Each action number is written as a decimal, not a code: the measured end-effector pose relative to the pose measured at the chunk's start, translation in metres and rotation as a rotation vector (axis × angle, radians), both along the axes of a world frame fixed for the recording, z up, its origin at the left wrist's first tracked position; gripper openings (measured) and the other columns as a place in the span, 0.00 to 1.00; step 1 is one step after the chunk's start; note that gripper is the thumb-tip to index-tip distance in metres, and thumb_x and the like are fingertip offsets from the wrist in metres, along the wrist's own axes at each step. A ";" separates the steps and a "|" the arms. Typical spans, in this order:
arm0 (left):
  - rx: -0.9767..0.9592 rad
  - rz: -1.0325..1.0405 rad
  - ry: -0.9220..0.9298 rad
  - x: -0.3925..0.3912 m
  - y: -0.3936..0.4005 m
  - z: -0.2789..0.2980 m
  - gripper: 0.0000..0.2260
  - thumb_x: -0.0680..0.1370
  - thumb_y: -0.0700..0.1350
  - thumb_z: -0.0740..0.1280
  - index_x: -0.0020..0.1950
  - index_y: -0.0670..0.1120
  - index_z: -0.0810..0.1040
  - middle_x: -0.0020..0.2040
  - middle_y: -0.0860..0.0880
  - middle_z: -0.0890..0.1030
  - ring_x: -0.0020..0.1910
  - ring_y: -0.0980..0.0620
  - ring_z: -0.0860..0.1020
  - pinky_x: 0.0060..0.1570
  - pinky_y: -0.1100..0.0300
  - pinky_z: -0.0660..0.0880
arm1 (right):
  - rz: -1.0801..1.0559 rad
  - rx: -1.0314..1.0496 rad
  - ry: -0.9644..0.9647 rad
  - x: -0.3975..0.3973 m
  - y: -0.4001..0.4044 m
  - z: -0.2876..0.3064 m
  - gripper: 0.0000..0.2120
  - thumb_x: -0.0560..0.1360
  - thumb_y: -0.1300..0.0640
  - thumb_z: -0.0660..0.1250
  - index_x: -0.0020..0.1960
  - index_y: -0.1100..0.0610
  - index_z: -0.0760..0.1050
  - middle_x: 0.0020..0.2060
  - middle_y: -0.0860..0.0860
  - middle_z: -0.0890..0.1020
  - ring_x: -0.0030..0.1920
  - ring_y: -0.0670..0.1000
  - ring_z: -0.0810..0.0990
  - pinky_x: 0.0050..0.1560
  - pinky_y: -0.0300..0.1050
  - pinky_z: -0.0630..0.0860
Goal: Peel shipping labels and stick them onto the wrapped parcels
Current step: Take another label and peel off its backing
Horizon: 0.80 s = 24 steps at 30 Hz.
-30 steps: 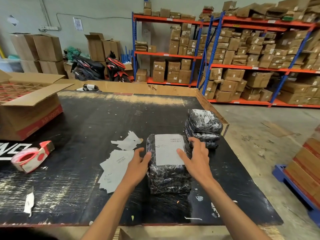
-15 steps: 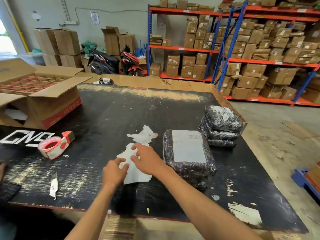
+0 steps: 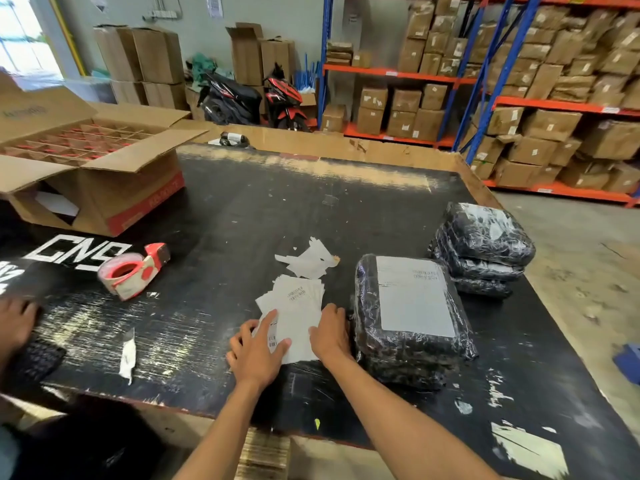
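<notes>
We work at the stack of shipping labels (image 3: 294,313), lying on the black table (image 3: 242,220) just left of the labelled wrapped parcel (image 3: 408,320). Our left hand (image 3: 256,355) rests flat, fingers spread, on the top sheet; our right hand (image 3: 329,332) touches its right edge, fingers loosely extended. We hold the stack steady, lift one corner only, and peel slowly to avoid creasing.

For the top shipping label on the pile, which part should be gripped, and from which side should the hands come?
Probably the near corner of the top shipping label, approached from the front table edge. The pile lies flat and fanned, so edges and corners are exposed there. The left hand already rests on that near end and could hold the pile down while the right hand, at its right edge, pinches up one sheet.
</notes>
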<state>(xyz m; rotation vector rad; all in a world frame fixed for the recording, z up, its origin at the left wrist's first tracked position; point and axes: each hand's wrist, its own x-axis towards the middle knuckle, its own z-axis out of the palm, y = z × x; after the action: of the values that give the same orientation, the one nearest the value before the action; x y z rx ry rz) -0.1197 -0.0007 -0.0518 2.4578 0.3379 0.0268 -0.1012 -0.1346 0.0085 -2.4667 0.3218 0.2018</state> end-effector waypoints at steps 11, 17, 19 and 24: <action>0.125 0.009 -0.029 -0.002 -0.005 -0.008 0.29 0.78 0.65 0.57 0.77 0.62 0.56 0.73 0.50 0.63 0.69 0.44 0.61 0.66 0.46 0.61 | 0.020 -0.044 -0.225 -0.007 -0.003 -0.010 0.08 0.84 0.61 0.58 0.61 0.61 0.72 0.59 0.53 0.76 0.52 0.49 0.74 0.47 0.36 0.62; 0.080 0.019 0.020 -0.001 -0.003 -0.008 0.34 0.79 0.66 0.53 0.80 0.53 0.47 0.78 0.47 0.58 0.73 0.41 0.57 0.69 0.43 0.56 | 0.044 0.051 -0.343 -0.021 -0.003 -0.007 0.07 0.83 0.58 0.59 0.54 0.56 0.76 0.48 0.43 0.73 0.51 0.52 0.73 0.46 0.36 0.66; 0.034 0.024 0.064 0.001 -0.002 -0.003 0.35 0.79 0.66 0.53 0.81 0.51 0.46 0.79 0.46 0.57 0.74 0.41 0.55 0.71 0.43 0.54 | 0.084 0.058 -0.392 -0.026 -0.001 -0.005 0.09 0.85 0.57 0.56 0.55 0.55 0.76 0.51 0.44 0.73 0.52 0.47 0.71 0.52 0.37 0.68; -0.261 0.095 0.009 -0.002 -0.004 0.024 0.27 0.78 0.65 0.56 0.75 0.56 0.64 0.74 0.46 0.62 0.70 0.40 0.59 0.69 0.44 0.56 | 0.026 0.279 -0.451 -0.039 0.001 0.014 0.12 0.85 0.56 0.55 0.50 0.57 0.75 0.42 0.48 0.76 0.40 0.48 0.73 0.38 0.41 0.66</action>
<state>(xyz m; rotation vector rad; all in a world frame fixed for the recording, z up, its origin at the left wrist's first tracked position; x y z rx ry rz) -0.1215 -0.0044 -0.0279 2.1831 0.4333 0.0115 -0.1398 -0.1339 0.0230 -2.1634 0.0602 -0.2799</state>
